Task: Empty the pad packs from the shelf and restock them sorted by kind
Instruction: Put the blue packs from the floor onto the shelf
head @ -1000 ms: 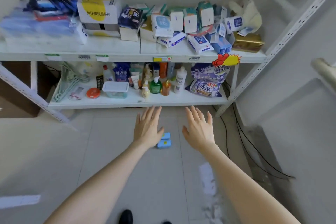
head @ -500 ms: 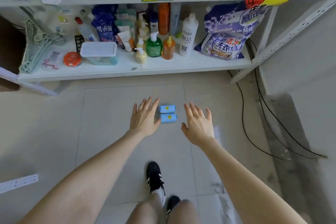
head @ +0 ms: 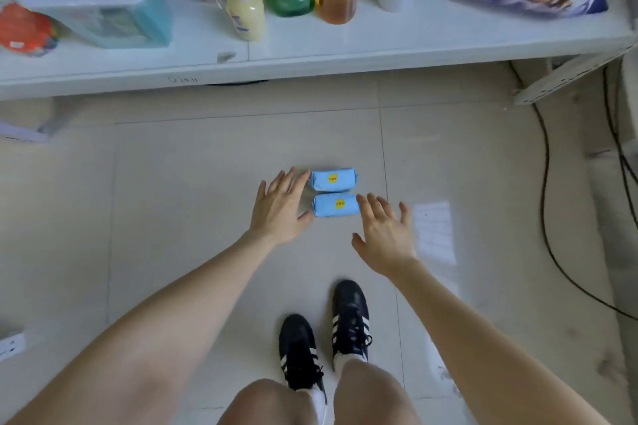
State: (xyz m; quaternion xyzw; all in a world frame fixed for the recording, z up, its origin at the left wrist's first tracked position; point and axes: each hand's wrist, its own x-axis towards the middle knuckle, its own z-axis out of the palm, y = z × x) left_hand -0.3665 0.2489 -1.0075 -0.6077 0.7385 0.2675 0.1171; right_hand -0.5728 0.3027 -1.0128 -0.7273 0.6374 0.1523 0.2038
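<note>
Far pack, near pack side by side on floor, before shelf front edge. My left grip, right grip spread, holding nothing, flanking them. I judge: press both ends together, lift as pair.

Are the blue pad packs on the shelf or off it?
Off it: both blue pad packs lie on the floor tiles, in front of the shelf.

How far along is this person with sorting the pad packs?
Done: two blue pad packs lie on the floor. In hand: nothing; the left hand and right hand are open on either side of them. Left: lifting and restocking them sorted; any other packs are out of view.
</note>
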